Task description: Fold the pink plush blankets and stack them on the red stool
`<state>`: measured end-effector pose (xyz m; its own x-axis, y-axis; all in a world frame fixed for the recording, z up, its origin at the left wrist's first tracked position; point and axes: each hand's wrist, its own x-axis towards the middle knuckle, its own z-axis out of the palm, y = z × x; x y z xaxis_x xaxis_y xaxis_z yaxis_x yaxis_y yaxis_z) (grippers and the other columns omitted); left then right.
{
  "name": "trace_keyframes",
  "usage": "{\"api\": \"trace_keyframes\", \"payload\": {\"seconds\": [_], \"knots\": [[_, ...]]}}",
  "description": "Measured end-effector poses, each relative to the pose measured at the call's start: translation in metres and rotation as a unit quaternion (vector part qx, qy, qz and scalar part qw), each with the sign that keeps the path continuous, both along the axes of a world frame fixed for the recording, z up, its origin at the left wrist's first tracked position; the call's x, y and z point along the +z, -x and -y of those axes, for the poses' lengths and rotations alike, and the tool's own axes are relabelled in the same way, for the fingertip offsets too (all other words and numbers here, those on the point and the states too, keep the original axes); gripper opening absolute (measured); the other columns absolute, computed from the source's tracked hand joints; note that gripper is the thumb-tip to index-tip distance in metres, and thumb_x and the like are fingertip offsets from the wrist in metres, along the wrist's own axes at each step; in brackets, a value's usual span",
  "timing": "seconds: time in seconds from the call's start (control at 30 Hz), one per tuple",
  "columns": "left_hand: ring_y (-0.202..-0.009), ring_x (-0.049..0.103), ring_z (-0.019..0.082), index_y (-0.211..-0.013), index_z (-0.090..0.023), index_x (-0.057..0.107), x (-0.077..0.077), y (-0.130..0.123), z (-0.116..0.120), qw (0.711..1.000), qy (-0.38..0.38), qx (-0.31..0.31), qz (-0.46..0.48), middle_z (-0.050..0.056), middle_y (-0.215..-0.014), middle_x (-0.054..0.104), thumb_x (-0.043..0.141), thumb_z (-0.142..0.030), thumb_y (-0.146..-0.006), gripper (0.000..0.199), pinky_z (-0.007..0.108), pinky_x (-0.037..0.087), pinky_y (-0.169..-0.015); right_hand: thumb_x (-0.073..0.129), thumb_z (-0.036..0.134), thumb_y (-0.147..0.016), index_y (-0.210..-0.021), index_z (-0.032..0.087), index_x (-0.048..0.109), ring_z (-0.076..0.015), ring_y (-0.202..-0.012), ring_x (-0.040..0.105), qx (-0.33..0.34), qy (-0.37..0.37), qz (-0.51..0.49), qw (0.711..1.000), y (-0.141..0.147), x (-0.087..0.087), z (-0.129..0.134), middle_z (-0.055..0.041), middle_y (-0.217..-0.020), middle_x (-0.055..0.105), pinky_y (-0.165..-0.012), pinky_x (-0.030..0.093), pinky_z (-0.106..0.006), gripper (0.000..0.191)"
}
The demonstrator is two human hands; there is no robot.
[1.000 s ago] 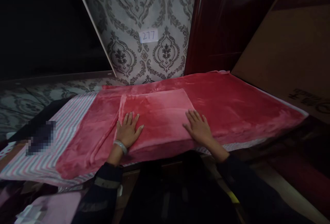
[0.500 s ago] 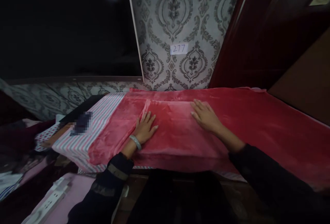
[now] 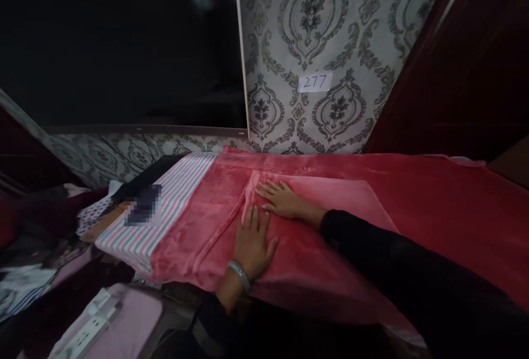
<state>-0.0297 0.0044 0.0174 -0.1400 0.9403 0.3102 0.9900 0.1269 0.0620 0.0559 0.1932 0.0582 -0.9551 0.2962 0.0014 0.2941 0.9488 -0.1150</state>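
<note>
A red plush fabric (image 3: 433, 205) covers most of the surface, with a folded layer (image 3: 343, 188) lying on top of it. My left hand (image 3: 253, 246), with a pale bangle (image 3: 238, 275) at the wrist, rests flat on the folded layer, fingers apart. Just above and to its right, my right hand (image 3: 281, 199) lies flat near the layer's left edge, fingers spread and pointing left. Neither hand grips anything. Under the red fabric, a striped cloth (image 3: 177, 194) shows at the left.
A pixelated dark item (image 3: 144, 205) lies on the striped cloth. A white power strip (image 3: 88, 334) rests on a pink surface (image 3: 136, 315) at lower left. Behind stand a large black screen (image 3: 124, 45) and a patterned wall (image 3: 309, 17) with a "277" label (image 3: 315, 82).
My right hand has moved left across the folded layer, close to my left hand. My left hand sits slightly nearer the front. The view has shifted, so the scene appears closer.
</note>
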Motion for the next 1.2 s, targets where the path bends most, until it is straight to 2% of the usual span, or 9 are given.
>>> {"api": "trace_keyframes", "payload": {"seconds": [0.1, 0.3, 0.4, 0.53, 0.7, 0.87, 1.03, 1.1, 1.2], "knots": [[-0.155, 0.028, 0.039, -0.152, -0.013, 0.048, -0.006, -0.001, 0.000, 1.000, -0.010, 0.004, 0.021, 0.023, -0.163, 0.037, 0.054, -0.049, -0.097, 0.066, 0.058, 0.036, -0.119, 0.037, 0.057, -0.105, -0.164, 0.025, 0.027, -0.0310, -0.159, 0.009, 0.000, -0.007, -0.006, 1.000, 0.012, -0.001, -0.015, -0.0063, -0.171, 0.017, -0.126, 0.010, -0.061, 0.069], [-0.157, 0.020, 0.039, -0.154, -0.014, 0.047, -0.006, -0.005, 0.004, 0.998, 0.008, 0.021, 0.060, 0.022, -0.167, 0.029, 0.052, -0.048, -0.096, 0.066, 0.059, 0.044, -0.113, 0.034, 0.058, -0.105, -0.166, 0.029, 0.020, -0.0318, -0.157, 0.021, -0.039, 0.033, -0.004, 0.999, 0.044, -0.006, -0.034, -0.0047, -0.171, 0.017, -0.123, 0.022, -0.062, 0.069], [-0.157, 0.021, 0.038, -0.155, -0.017, 0.045, -0.005, -0.006, 0.005, 0.996, 0.016, 0.033, 0.077, 0.019, -0.169, 0.025, 0.051, -0.047, -0.097, 0.066, 0.057, 0.049, -0.108, 0.032, 0.057, -0.106, -0.165, 0.030, 0.023, -0.0286, -0.156, 0.025, -0.041, 0.047, -0.019, 0.998, 0.048, -0.012, -0.037, -0.0035, -0.171, 0.020, -0.124, 0.023, -0.058, 0.066], [-0.158, 0.019, 0.036, -0.154, -0.016, 0.047, -0.004, -0.004, 0.005, 0.996, 0.013, 0.026, 0.088, 0.019, -0.169, 0.027, 0.050, -0.046, -0.097, 0.065, 0.059, 0.044, -0.114, 0.031, 0.056, -0.107, -0.165, 0.029, 0.025, -0.0273, -0.155, 0.026, -0.050, 0.050, -0.033, 0.997, 0.046, -0.017, -0.035, -0.0036, -0.171, 0.020, -0.125, 0.023, -0.056, 0.064], [-0.157, 0.023, 0.036, -0.153, -0.015, 0.048, 0.001, 0.000, 0.005, 0.996, 0.020, 0.022, 0.083, 0.020, -0.166, 0.033, 0.049, -0.047, -0.098, 0.064, 0.056, 0.043, -0.115, 0.032, 0.053, -0.108, -0.165, 0.028, 0.023, -0.0255, -0.157, 0.022, -0.062, 0.056, -0.008, 0.996, 0.048, -0.003, -0.032, -0.0032, -0.171, 0.019, -0.126, 0.020, -0.053, 0.063], [-0.157, 0.025, 0.036, -0.150, -0.014, 0.051, 0.006, -0.001, 0.004, 0.997, 0.011, 0.009, 0.070, 0.021, -0.165, 0.035, 0.050, -0.046, -0.098, 0.061, 0.055, 0.037, -0.120, 0.029, 0.048, -0.108, -0.164, 0.029, 0.029, -0.0279, -0.158, 0.018, -0.088, 0.052, -0.007, 0.995, 0.014, 0.018, -0.054, -0.0040, -0.170, 0.023, -0.126, 0.016, -0.059, 0.059], [-0.157, 0.022, 0.035, -0.152, -0.013, 0.048, 0.009, 0.003, 0.008, 0.996, 0.029, 0.004, 0.088, 0.021, -0.166, 0.032, 0.050, -0.046, -0.099, 0.062, 0.054, 0.035, -0.122, 0.026, 0.044, -0.108, -0.162, 0.027, 0.035, -0.0303, -0.157, 0.020, -0.163, 0.017, -0.030, 0.986, -0.045, 0.009, -0.081, -0.0058, -0.169, 0.026, -0.123, 0.020, -0.063, 0.057], [-0.157, 0.022, 0.036, -0.153, -0.015, 0.047, 0.020, 0.008, 0.011, 0.993, 0.061, -0.006, 0.096, 0.020, -0.167, 0.030, 0.050, -0.048, -0.099, 0.063, 0.059, 0.033, -0.122, 0.026, 0.044, -0.108, -0.161, 0.028, 0.035, -0.0304, -0.156, 0.023, -0.184, 0.011, -0.025, 0.983, -0.056, 0.003, -0.083, -0.0062, -0.169, 0.027, -0.122, 0.023, -0.063, 0.057], [-0.155, 0.028, 0.036, -0.153, -0.019, 0.046, 0.048, 0.010, 0.002, 0.990, 0.104, -0.028, 0.091, 0.018, -0.165, 0.037, 0.047, -0.049, -0.100, 0.061, 0.066, 0.025, -0.123, 0.025, 0.044, -0.108, -0.161, 0.027, 0.035, -0.0289, -0.154, 0.029, -0.210, 0.012, -0.028, 0.977, -0.059, -0.005, -0.076, -0.0067, -0.168, 0.030, -0.122, 0.026, -0.059, 0.057]]}}
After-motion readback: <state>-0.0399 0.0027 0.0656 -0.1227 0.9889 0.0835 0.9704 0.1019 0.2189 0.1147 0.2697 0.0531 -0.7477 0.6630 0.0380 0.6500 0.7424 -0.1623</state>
